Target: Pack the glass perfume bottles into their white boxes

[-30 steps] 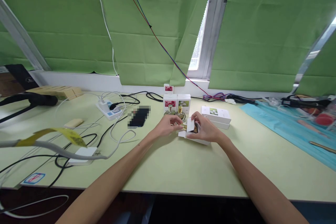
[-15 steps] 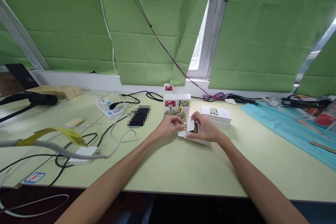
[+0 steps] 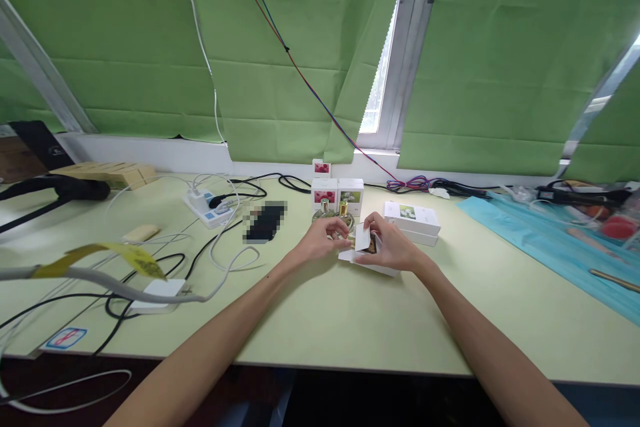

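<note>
My right hand [image 3: 395, 247] is closed round a white perfume box [image 3: 383, 269], which lies tilted on the table with its open end to the left. A raised white flap [image 3: 363, 237] and a dark, patterned patch show at that end. My left hand [image 3: 326, 239] pinches at the opening, where the small gold-coloured top of a perfume bottle [image 3: 353, 241] shows by its fingertips. The rest of that bottle is hidden. Just behind stand two glass perfume bottles with gold tops, the left one [image 3: 325, 207] and the right one [image 3: 343, 209].
White boxes with a red picture [image 3: 324, 187] and a flower picture [image 3: 351, 185] stand behind the bottles. More white boxes [image 3: 413, 219] lie stacked to the right. Cables, a power strip [image 3: 210, 212] and a blurred-out dark object [image 3: 264, 221] are left; blue sheeting [image 3: 545, 240] covers the right.
My left hand's fingers have shifted very slightly at the box opening. My right hand and the box are almost still.
</note>
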Demonstrator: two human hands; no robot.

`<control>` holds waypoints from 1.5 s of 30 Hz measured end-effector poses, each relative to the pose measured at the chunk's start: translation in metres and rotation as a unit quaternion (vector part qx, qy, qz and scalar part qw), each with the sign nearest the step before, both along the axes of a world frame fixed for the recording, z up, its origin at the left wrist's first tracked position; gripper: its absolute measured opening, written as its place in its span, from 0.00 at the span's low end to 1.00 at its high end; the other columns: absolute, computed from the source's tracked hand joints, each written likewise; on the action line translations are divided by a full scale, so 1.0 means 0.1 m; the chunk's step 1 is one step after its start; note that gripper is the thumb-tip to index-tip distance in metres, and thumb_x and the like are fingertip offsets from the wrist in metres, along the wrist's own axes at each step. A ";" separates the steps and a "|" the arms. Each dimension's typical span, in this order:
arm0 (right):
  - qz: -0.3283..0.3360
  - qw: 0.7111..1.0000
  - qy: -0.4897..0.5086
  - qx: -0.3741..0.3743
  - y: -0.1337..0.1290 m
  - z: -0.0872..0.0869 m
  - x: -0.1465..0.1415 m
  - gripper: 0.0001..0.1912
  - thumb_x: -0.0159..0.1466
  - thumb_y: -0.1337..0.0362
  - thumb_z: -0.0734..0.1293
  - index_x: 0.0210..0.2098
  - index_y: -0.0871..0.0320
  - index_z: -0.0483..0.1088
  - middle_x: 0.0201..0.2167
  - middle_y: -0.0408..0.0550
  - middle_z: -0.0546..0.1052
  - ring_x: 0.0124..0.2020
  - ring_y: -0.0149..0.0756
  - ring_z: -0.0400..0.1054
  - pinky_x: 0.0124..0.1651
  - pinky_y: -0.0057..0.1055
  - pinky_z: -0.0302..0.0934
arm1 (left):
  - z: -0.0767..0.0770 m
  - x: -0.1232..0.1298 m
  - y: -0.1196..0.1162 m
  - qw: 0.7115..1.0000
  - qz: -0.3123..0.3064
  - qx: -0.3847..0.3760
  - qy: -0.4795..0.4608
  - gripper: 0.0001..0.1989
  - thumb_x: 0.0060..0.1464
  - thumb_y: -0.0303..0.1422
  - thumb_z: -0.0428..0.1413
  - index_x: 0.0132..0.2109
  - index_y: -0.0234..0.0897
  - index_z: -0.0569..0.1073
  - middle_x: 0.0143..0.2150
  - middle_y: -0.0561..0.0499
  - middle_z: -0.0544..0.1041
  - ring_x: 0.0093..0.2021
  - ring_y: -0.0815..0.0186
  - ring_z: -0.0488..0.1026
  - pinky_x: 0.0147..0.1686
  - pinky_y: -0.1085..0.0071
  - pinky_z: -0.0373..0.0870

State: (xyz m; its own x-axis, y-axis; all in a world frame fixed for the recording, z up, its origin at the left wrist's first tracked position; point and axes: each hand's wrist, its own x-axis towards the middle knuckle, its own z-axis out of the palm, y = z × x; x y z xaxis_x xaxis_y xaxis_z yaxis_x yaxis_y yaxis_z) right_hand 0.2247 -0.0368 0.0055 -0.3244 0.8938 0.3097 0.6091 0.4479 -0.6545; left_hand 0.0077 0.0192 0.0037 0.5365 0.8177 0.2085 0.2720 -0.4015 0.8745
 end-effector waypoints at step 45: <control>0.009 1.000 0.007 0.010 -0.02 -0.01 -0.05 0.31 0.51 0.51 0.77 0.42 0.51 0.55 0.30 0.37 0.68 0.28 0.32 0.60 0.31 0.28 0.56 | -0.02 0.10 -0.12 0.999 0.004 -0.029 -0.033 0.18 0.40 0.32 0.64 0.41 0.37 0.69 0.34 0.51 0.80 0.24 0.73 0.63 0.27 0.73 0.60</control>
